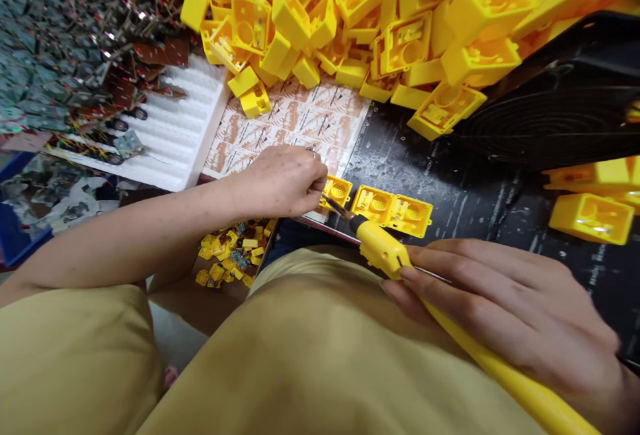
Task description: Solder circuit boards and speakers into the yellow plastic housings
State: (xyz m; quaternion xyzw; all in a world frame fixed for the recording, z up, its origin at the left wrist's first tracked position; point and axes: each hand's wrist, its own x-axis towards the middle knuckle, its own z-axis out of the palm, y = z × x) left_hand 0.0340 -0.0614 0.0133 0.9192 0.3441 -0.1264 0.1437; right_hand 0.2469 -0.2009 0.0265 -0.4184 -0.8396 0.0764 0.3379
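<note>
My left hand [283,181], with a ring on one finger, comes in from the left and its fingertips grip a small yellow plastic housing [336,192]. My right hand [500,295] wraps around the yellow grip of an electric screwdriver [383,249], whose thin dark shaft reaches toward that housing. The bit's tip sits at the housing's edge, partly hidden by my left fingers. A yellow cord or tube [505,375] runs from the tool down to the lower right. A joined pair of yellow housings [391,210] lies just right of the held one.
A heap of yellow plastic boxes [320,21] rises ahead, with more at right [591,218]. Nearby are a printed paper sheet [285,121], a white ribbed foam tray [170,115], piled circuit boards [65,41], a small pile of yellow parts [230,251] and a black ribbed object [555,115].
</note>
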